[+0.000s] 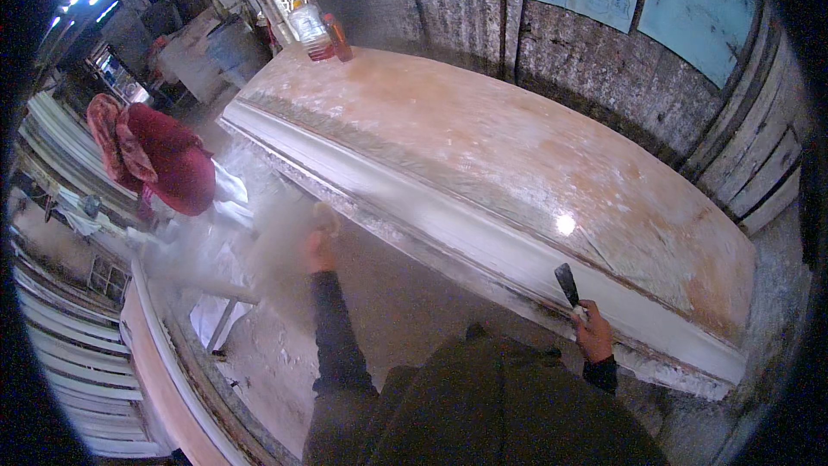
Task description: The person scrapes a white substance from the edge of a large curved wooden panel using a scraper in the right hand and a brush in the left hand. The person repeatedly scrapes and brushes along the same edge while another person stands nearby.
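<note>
My right hand [593, 332] is closed around a putty knife [566, 283] with a dark flat blade pointing up and away. It is over the near edge of a long white moulded strip [483, 229], which has a smooth ridged profile and runs along the bench's front. My left hand [321, 252] is stretched out to the left of the strip, in a cloud of pale dust [276, 250]. Motion and dust blur its fingers. Something pale shows just beyond them, too smeared to name.
Behind the strip, a wide dusty bench top [483, 112] carries a clear plastic jug [310, 28] and a reddish bottle [338, 38] at its far end. Dark red cloth [168, 160] lies heaped above white sacks [228, 194] at left. White slatted lengths [78, 362] are stacked at lower left.
</note>
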